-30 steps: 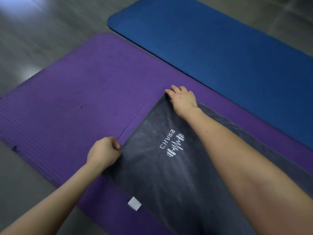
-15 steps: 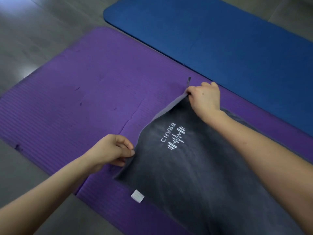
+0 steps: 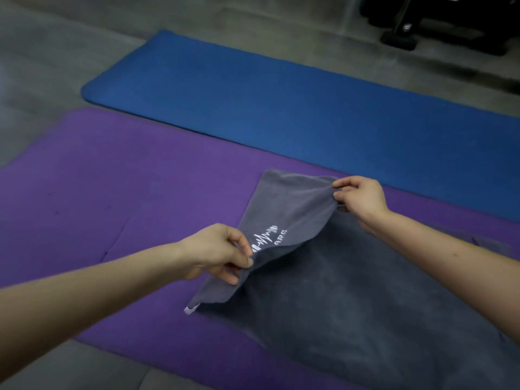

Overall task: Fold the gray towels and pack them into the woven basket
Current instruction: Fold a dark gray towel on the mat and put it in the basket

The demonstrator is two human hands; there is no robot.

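On the purple mat (image 3: 112, 192), toward 4 o'clock, I see the gray towel (image 3: 351, 299) lying flat with its far end raised. Left hand (image 3: 216, 253) pinches one side of that end and right hand (image 3: 360, 197) pinches the other, I judge to fold it over. Blue mat (image 3: 281, 108) at 12, dark gear (image 3: 439, 21) at 1. Basket not in view. I see nothing in the fold's path.

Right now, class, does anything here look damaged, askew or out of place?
The purple mat has a crack-like line near the left hand, so it looks worn. The gray towel, pinched by that and the right hand, is simply mid-fold.
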